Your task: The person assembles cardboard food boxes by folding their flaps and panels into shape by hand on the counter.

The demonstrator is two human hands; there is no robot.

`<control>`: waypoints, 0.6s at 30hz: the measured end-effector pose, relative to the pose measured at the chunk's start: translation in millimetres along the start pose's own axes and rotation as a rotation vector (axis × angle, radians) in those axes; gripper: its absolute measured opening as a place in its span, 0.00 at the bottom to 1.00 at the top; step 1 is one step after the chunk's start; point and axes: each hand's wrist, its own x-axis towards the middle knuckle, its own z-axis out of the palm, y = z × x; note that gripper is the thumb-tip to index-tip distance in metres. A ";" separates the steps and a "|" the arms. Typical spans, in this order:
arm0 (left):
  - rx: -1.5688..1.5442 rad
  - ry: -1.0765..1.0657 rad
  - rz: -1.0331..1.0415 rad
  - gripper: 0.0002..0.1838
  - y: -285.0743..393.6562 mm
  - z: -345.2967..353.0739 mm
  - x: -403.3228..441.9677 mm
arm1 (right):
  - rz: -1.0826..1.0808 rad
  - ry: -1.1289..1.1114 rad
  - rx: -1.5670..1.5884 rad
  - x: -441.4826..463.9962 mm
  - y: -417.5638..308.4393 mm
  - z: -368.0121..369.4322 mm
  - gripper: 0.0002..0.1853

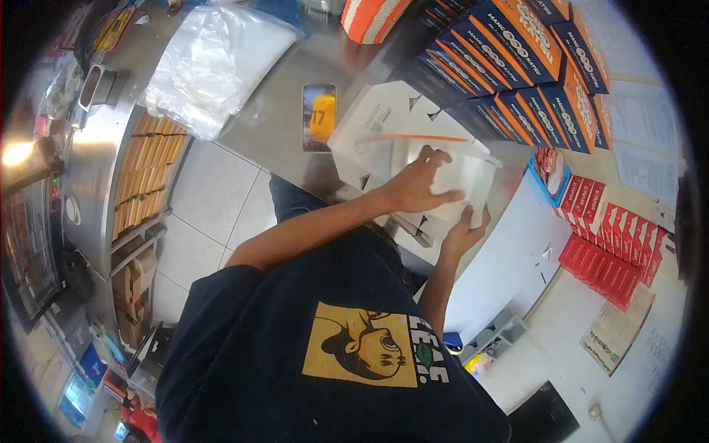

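Observation:
A partly folded white cardboard box [476,171] with an orange edge stands before me on the metal counter. My left hand [422,183] reaches over it from the left, fingers apart and bent, the fingertips at the inside of the box. At the near right corner, my right hand [464,235] grips the box wall between thumb and fingers. Beneath and left of the box lie flat white cardboard blanks [362,122] with dark slots and small print. Left of these blanks rests a phone [319,118] showing a yellow picture with the number 17.
Stacked dark blue and orange boxes [509,44] rise at the back right. Red and white small boxes [609,240] line up farther right. Clear plastic bags [214,66] lie at the upper left, above a shelf of brown cartons [148,170]. An orange striped package [369,18] sits at the back.

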 end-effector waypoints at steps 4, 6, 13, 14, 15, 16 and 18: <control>-0.215 -0.003 -0.087 0.35 -1.2 26.6 33.3 | -0.472 -0.317 -0.317 -12.5 -34.8 -4.1 0.25; -0.118 0.208 -0.032 0.32 -11.0 39.3 44.3 | -0.472 -0.353 -0.356 -18.6 -45.8 -0.7 0.25; -0.183 0.304 -0.089 0.18 -6.5 44.6 37.6 | -0.423 -0.414 -0.416 -17.7 -37.6 0.2 0.28; -0.160 0.292 -0.047 0.17 -8.9 47.7 36.0 | -0.375 -0.409 -0.402 -17.6 -37.6 1.1 0.29; -0.146 0.258 -0.060 0.14 -5.2 46.6 33.3 | -0.376 -0.411 -0.401 -18.2 -38.8 3.1 0.29; -0.147 0.259 -0.060 0.14 -7.1 48.3 33.1 | -0.323 -0.407 -0.367 -19.1 -40.7 5.6 0.29; -0.077 0.302 0.073 0.13 -8.1 49.7 32.3 | -0.272 -0.406 -0.332 -17.5 -38.4 9.0 0.29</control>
